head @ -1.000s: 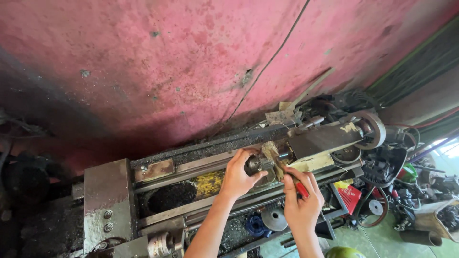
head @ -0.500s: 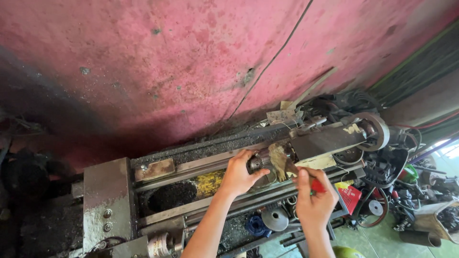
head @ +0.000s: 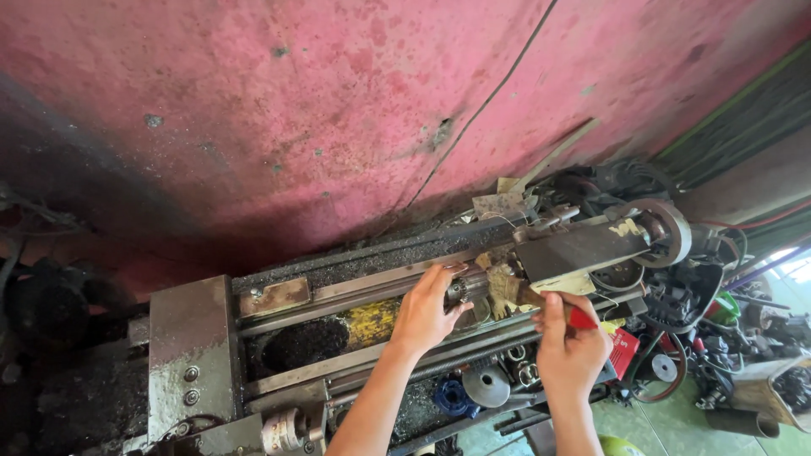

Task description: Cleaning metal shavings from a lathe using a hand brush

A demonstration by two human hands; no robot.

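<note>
Starting at the far left, a grey metal block (head: 190, 355) caps the lathe bed (head: 338, 291), well apart from either grip. Further right, the left hand (head: 427, 312) wraps its grip around a small metal cylinder (head: 460, 290) on the bed. Just beyond it, the right hand (head: 570, 350) pinches a red-handled tool (head: 581, 318), below the dark carriage (head: 579, 249).

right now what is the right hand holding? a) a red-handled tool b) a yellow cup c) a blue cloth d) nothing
a: the right hand is closed around a red-handled tool beside the lathe bed, while the left hand grips the metal chuck.
</note>
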